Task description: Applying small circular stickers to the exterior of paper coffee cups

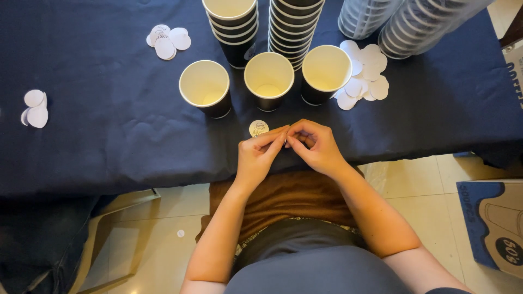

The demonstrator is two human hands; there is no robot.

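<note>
Centrally, small round cream paper sticker [259, 128] lies on dark navy cloth tabletop [109, 136], touching left hand [260, 155] fingertips. Likely featherlight, flimsy, creases easily; best lifted by edge with fingernail. Left hand and right hand [315, 146] meet fingertip to fingertip, fingers pinched closed; whether anything sits between them, cannot tell. Above: three open black paper cups [268, 80] in row, cup stacks [233, 24] behind. White backing discs [364, 76] at right, more upper left [168, 41].
</note>
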